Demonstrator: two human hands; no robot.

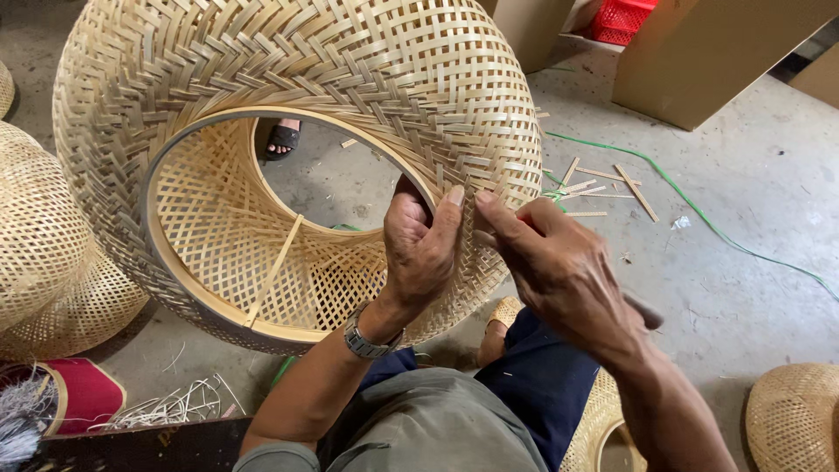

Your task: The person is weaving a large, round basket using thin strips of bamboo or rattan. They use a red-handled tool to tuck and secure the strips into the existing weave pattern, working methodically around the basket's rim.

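Note:
A large round woven bamboo shade (297, 87) stands tilted on its side before me, its open ring facing me, with a thin bamboo stick across the opening. My left hand (421, 249), a metal watch on its wrist, grips the ring's right rim, fingers inside and thumb on the weave. My right hand (559, 267) presses its fingertips on the outer weave just right of the left thumb, pinching a strip; something red and a dark handle show in its palm.
Other woven bamboo shades lie at the left (44, 245) and lower right (791, 415). Bamboo offcuts (603, 183) and a green strap (699, 210) lie on the concrete floor. Cardboard boxes (699, 52) and a red crate (620, 19) stand behind. A sandalled foot (283, 138) shows through the ring.

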